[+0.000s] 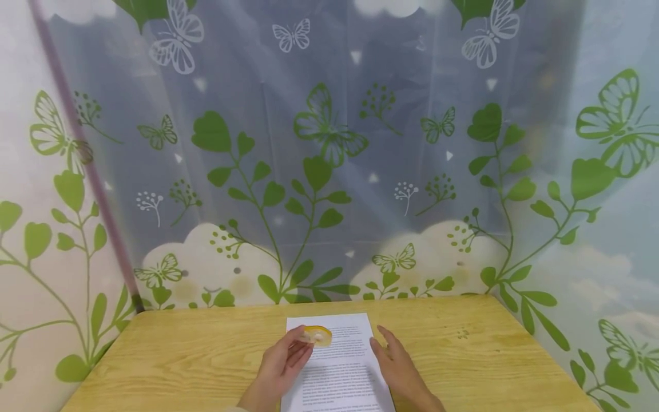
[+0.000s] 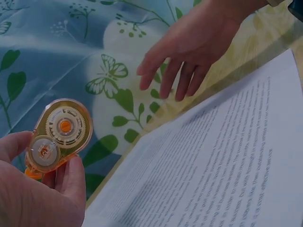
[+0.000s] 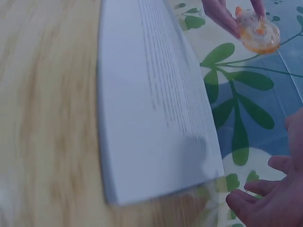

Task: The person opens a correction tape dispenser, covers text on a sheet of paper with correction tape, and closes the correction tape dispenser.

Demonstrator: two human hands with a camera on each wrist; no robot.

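An orange, see-through correction tape dispenser (image 2: 64, 125) with a toothed wheel inside is pinched between the thumb and fingers of my left hand (image 1: 282, 361). In the head view the correction tape (image 1: 317, 336) is over the upper left of a stack of printed paper (image 1: 337, 377). My right hand (image 1: 399, 366) is at the right edge of the paper, fingers loosely extended, holding nothing. The left wrist view shows this right hand (image 2: 199, 47) above the table beyond the paper, its fingers spread a little apart.
The paper lies on a wood-grain table (image 1: 195, 349). Behind the table hangs a curtain (image 1: 401, 171) printed with green leaves, butterflies and clouds. It also runs along the left and right sides.
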